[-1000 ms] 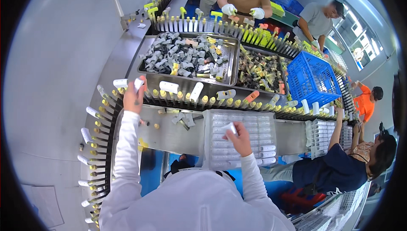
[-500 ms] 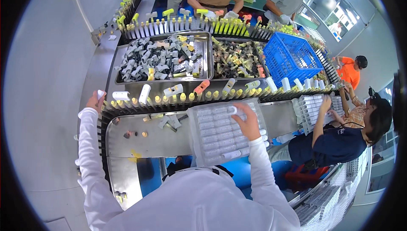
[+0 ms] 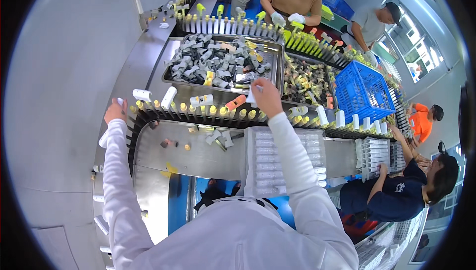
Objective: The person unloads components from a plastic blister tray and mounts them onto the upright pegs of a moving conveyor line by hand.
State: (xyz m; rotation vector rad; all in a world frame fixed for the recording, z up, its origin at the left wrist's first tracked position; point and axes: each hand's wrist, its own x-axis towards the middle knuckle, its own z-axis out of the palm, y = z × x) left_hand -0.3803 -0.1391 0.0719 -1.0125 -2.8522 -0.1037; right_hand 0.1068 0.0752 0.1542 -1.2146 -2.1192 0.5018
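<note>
Head view: left hand (image 3: pixel 115 112) pinches white piece (image 3: pixel 120 101); right hand (image 3: pixel 268 98) holds white cover (image 3: pixel 251 95).

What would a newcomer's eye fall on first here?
Probably the bright blue crate, right of centre. Left of it, a metal tray is heaped with grey pieces. Nearer, the person's right hand holds a white piece at a curving row of yellow-topped pegs.
</note>
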